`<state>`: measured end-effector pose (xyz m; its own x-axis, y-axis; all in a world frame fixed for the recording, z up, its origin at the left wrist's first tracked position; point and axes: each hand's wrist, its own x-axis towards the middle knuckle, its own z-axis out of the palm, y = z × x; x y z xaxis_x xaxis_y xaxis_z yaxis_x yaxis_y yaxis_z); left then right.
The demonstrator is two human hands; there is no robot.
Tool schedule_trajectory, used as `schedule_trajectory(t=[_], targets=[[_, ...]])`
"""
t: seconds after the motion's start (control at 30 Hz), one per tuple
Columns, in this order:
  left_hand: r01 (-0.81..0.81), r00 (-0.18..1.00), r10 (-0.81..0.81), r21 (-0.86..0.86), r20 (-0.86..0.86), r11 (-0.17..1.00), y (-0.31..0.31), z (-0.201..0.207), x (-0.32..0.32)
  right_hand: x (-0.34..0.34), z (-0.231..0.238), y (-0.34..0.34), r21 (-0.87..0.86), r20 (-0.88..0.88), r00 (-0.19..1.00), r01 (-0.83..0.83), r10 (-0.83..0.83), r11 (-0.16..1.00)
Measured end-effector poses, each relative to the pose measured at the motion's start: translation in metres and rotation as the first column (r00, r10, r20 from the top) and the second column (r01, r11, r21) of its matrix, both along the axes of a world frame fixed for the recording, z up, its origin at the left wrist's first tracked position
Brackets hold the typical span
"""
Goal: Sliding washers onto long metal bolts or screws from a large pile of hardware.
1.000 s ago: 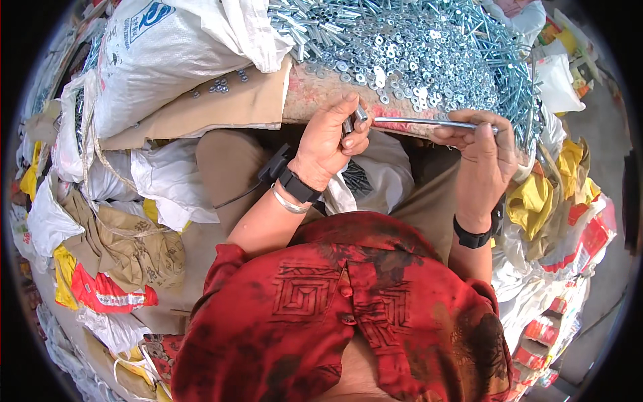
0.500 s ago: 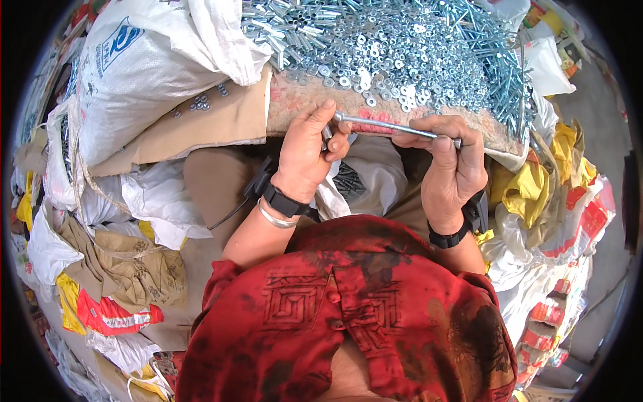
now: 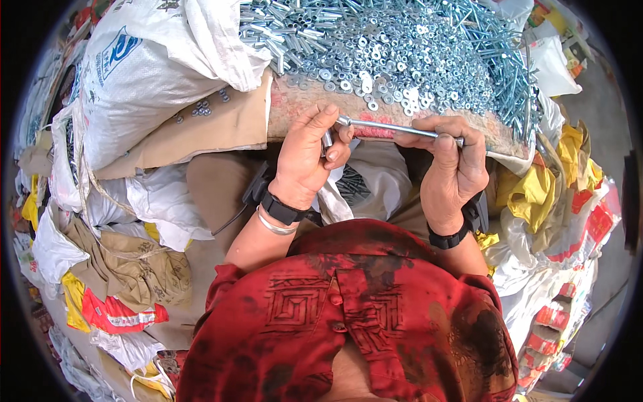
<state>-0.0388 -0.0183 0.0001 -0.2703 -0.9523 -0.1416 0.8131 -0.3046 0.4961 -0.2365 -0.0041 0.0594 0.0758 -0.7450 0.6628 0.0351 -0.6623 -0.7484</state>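
A long thin metal bolt [image 3: 395,127] spans the gap between my two hands, tilted slightly down to the right. My right hand [image 3: 450,167] is closed on its right end, fingers wrapped over it and thumb pressed from below. At the other end, a wider metal piece sits by the thumb and index finger of my left hand [image 3: 305,157], which is closed. A short shiny metal piece [image 3: 327,142], perhaps a sleeve, is tucked in the curled left fingers. Beyond the hands lies a heap of loose washers [image 3: 402,63], with metal sleeves [image 3: 288,30] at its left.
Long thin bolts [image 3: 512,80] lie to the right of the washers. A white woven sack [image 3: 147,87] rests on cardboard [image 3: 228,124] at left, near several nuts [image 3: 201,108]. A white bag [image 3: 382,175] with dark metal pieces sits below my hands. Crumpled bags [image 3: 536,197] flank both sides.
The view has shifted slightly, so the surroundings sit a little lower and further right. Both hands keep nearly the same hold on the bolt.
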Motion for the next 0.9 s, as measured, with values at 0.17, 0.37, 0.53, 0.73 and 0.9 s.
schedule_trajectory(t=[0.17, 0.37, 0.53, 0.73, 0.9], targets=[[-0.115, 0.971, 0.114, 0.008, -0.211, 0.993, -0.006, 0.002, 0.012, 0.007, 0.002, -0.001, 0.117, -0.232, 0.972, -0.018, 0.045, 0.993], [0.019, 0.999, -0.02, -0.02, -0.032, 1.0, -0.009, -0.001, 0.022, 0.026, -0.007, -0.028, 0.553, -0.418, 0.847, -0.051, 0.329, 0.832], [0.067, 0.987, -0.067, 0.004, 0.149, 0.998, -0.007, 0.0, 0.03, 0.041, -0.01, -0.06, 0.682, -0.277, 0.743, -0.295, 0.61, 0.669], [0.01, 0.898, 0.047, -0.127, 0.437, 0.992, -0.002, 0.012, 0.025, 0.048, -0.04, -0.128, 0.149, -0.531, 0.846, 0.151, -0.05, 0.977], [0.033, 0.867, 0.06, -0.179, 0.494, 0.983, -0.004, 0.005, 0.023, 0.062, -0.055, -0.137, -0.253, -0.889, 0.341, 0.193, -0.306, 0.948]])
